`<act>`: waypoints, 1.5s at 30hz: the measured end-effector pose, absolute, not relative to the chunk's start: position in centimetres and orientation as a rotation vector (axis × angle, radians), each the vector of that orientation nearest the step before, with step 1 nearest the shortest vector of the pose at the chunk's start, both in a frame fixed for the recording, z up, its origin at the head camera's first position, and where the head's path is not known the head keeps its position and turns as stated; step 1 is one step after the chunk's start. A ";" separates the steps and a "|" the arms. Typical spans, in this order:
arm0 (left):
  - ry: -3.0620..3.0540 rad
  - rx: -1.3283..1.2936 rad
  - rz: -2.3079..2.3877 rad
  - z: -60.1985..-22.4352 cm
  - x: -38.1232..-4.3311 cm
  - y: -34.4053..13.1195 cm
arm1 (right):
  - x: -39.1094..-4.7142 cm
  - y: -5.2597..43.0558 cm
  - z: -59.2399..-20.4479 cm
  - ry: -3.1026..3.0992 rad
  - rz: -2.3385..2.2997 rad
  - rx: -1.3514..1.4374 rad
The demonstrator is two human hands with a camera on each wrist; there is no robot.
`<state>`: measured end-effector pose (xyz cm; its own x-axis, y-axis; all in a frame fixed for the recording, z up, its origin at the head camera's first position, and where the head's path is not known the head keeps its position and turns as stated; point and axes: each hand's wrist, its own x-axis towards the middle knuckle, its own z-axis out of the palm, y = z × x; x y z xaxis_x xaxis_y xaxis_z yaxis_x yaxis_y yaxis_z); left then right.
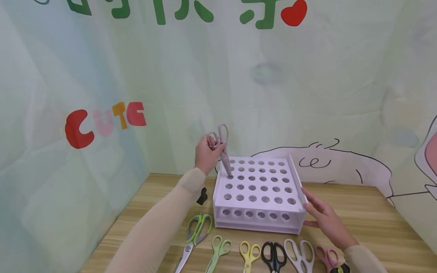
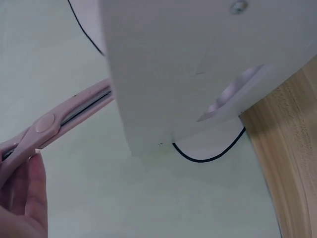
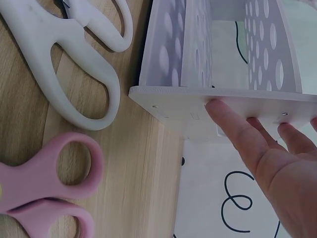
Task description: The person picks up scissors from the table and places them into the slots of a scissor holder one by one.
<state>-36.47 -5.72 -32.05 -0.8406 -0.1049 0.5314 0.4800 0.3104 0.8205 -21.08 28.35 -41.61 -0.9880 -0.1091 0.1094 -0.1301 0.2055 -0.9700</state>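
My left hand (image 1: pixel 205 156) grips pale pink scissors (image 1: pixel 224 154) by the handles, tilted with the blade end down. Their tip stands at a hole in the left column of a white rack (image 1: pixel 257 192) with rows of round holes. In the left wrist view, the pink blade cover (image 2: pixel 81 110) passes behind the rack's side panel (image 2: pixel 158 94), which hides its end. On the rack's other side, my right hand (image 1: pixel 326 220) touches the right panel (image 3: pixel 173 106) with extended fingertips.
Along the front of the wooden table (image 1: pixel 341 197) lie several scissors: large green-handled ones (image 1: pixel 194 233), light green (image 1: pixel 218 250), yellow (image 1: pixel 249 254), black (image 1: pixel 273 256), white (image 1: pixel 299 256) and pink (image 1: pixel 327 257). A printed cloth (image 1: pixel 191 76) hangs behind.
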 end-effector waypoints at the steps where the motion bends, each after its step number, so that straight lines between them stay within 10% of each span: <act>1: -2.108 -0.329 -1.554 -32.3 -36.5 -5.7 | -21.1 28.3 -41.6 -2.428 1.954 0.241; 45: -2.423 -0.468 -1.458 -35.4 -35.7 -5.6 | -20.9 28.4 -41.7 -2.433 1.957 0.278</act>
